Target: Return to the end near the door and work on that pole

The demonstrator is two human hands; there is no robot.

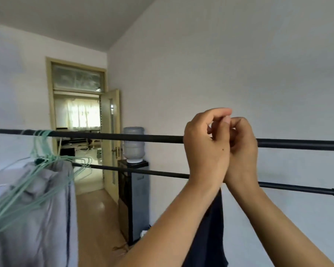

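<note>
My left hand (206, 149) and my right hand (243, 151) are raised and pressed together in front of the upper black rail (123, 137). The fingers of both hands are curled, with the fingertips meeting at the top. Whatever lies between them is hidden. A dark garment (210, 228) hangs straight down from just under my wrists, between my forearms. Its top end is covered by my hands. A lower black rail (143, 171) runs behind my wrists.
At the left, several pale green wire hangers (41, 151) hang bunched on the upper rail, over a grey garment (37, 218). A water dispenser (133, 189) with a bottle stands by the white wall. Beyond it an open door (112, 143) leads to another room.
</note>
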